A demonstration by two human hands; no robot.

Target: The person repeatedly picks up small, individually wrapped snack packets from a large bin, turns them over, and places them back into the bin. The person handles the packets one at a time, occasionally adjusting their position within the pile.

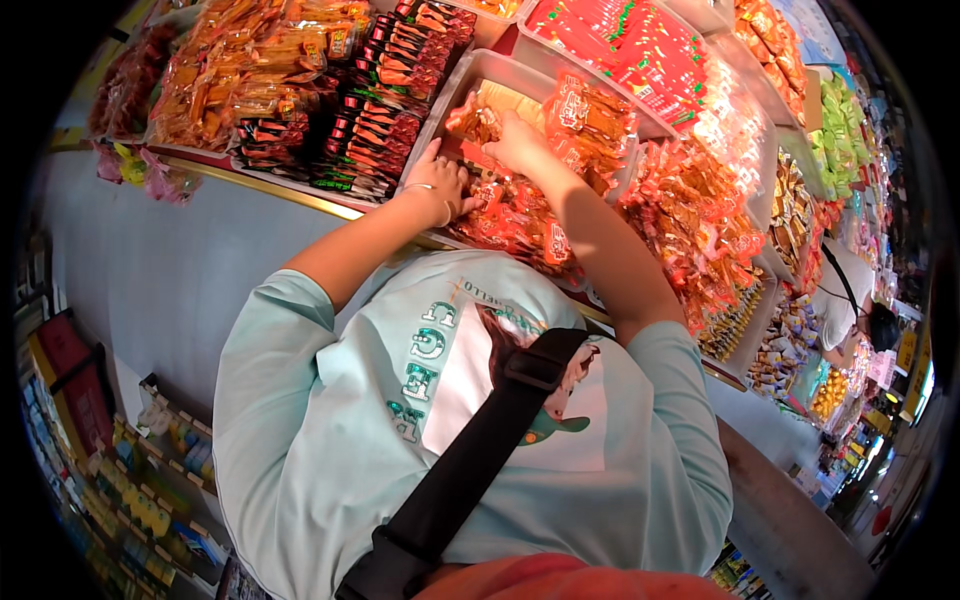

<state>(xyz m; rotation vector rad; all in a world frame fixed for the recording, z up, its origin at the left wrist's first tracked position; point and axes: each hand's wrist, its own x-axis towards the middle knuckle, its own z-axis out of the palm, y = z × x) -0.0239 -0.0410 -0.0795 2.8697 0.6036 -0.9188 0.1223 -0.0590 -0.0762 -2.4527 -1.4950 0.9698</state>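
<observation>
My left hand (439, 187) lies at the near left side of a translucent plastic bin (429, 139), fingers spread over its wall and a thumb against red snack packets (517, 221). A bracelet circles that wrist. Further in, my right hand (519, 146) reaches down into the same bin, its fingers bent beside an orange-brown snack packet (474, 120). Whether they grip it is not clear. A pale yellow flat piece (514, 101) shows just beyond those fingers. More red-printed clear packets (589, 112) are heaped in the bin's right part.
Left of the bin are black-and-red packets (382, 97) and amber-coloured packets (232, 75). Bins of red packets (622, 52) and heaped red-brown packets (690, 217) adjoin it beyond and right. A gold-coloured edge (262, 187) fronts the display. Another person (844, 292) is at far right.
</observation>
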